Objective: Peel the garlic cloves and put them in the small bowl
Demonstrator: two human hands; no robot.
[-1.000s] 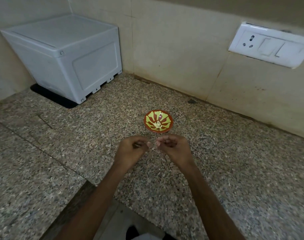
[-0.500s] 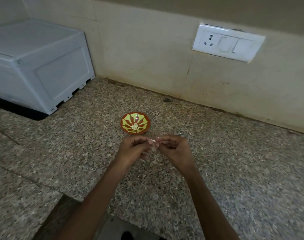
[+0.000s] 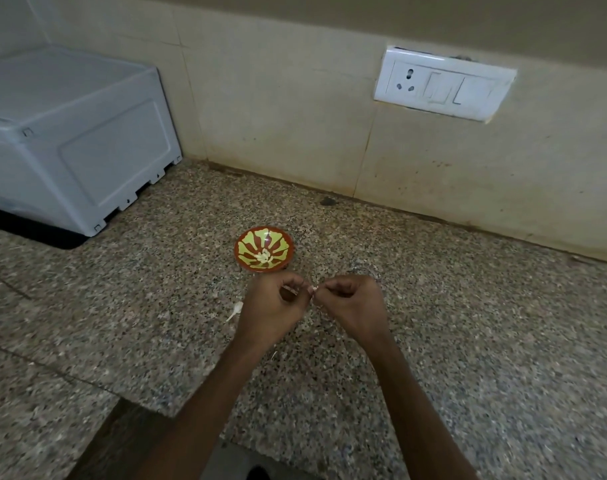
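Note:
A small red bowl (image 3: 264, 233) with a yellow-green petal pattern stands on the speckled granite counter (image 3: 468, 323), with pale peeled cloves (image 3: 264, 255) in its middle. Just in front of it, my left hand (image 3: 272, 310) and my right hand (image 3: 354, 308) are held close together above the counter. Both pinch a small pale garlic clove (image 3: 314, 289) between their fingertips; most of it is hidden by the fingers. A white scrap of garlic skin (image 3: 235, 310) lies on the counter left of my left hand.
A white plastic box (image 3: 70, 140) stands on a black base at the back left. The tiled wall runs behind the counter, with a white socket and switch plate (image 3: 444, 86). The counter's front edge drops away at bottom left.
The view has shifted slightly, so the bowl and hands sit a little differently in frame. My hands stay together at the clove, fingertips working it. A skin scrap now shows on the counter.

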